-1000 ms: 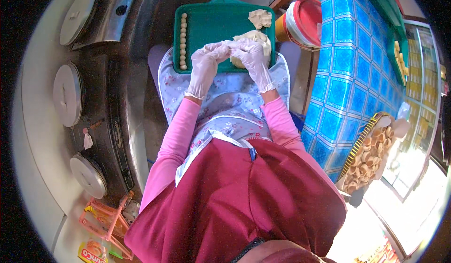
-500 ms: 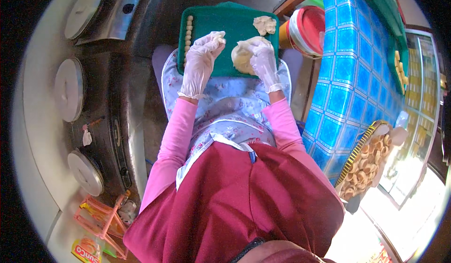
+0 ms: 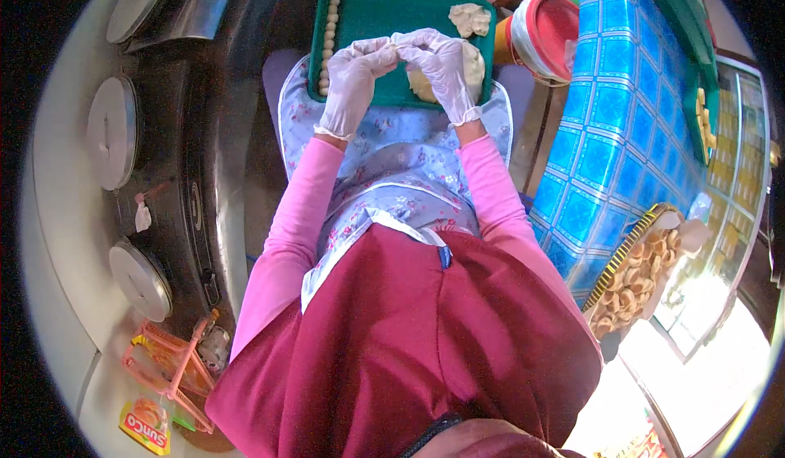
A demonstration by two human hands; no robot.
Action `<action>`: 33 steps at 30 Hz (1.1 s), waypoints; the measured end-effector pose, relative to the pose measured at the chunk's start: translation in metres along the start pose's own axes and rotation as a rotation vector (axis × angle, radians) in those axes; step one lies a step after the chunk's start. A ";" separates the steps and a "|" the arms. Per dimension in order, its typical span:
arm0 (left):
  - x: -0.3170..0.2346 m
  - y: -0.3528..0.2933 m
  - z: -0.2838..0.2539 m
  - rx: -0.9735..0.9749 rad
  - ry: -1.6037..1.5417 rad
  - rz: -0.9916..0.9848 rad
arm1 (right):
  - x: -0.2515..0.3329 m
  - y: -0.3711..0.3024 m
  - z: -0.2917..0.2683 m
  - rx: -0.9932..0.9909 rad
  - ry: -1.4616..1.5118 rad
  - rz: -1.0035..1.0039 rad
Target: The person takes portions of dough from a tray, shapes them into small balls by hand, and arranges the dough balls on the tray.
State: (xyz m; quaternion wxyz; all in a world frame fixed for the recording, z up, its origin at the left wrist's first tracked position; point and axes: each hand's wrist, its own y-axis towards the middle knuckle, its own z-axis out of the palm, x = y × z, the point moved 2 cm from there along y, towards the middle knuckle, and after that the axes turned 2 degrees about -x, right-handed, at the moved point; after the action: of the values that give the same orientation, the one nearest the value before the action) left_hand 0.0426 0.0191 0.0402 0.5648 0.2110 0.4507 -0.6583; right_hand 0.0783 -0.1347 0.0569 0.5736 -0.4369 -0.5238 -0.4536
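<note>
Both my hands wear thin whitish gloves and meet fingertip to fingertip above a green tray (image 3: 384,12) on my lap. My left hand (image 3: 353,78) is closed in a pinch, and so is my right hand (image 3: 441,65). Between the fingertips a small bit of dough (image 3: 395,47) barely shows; the fingers cover most of it. Under and behind my right hand lies a large round lump of pale dough (image 3: 473,69), partly hidden. A smaller ragged dough piece (image 3: 470,20) rests at the tray's far right. Along the tray's left edge runs a row of small dough balls (image 3: 329,34).
To the right stands a table with a blue checked cover (image 3: 601,123), bearing a basket of small round brown pieces (image 3: 634,286). A red-lidded bucket (image 3: 546,37) sits beyond the tray. Round metal lids (image 3: 113,133) and a pink plastic rack (image 3: 168,360) are on the left.
My right hand has lifted off the large dough lump and moved left to meet my left hand. The left hand has shifted slightly right. The tray appears a little higher in view.
</note>
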 end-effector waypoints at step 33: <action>-0.083 -0.072 -0.162 -0.470 -0.399 0.234 | -0.070 0.008 0.076 0.238 -0.792 -0.211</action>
State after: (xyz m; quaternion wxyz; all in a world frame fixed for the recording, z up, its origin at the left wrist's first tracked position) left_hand -0.0394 0.1964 0.0498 0.7471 -0.0077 0.4434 -0.4952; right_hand 0.0680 -0.0547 -0.0075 0.3249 -0.4524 -0.7941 -0.2433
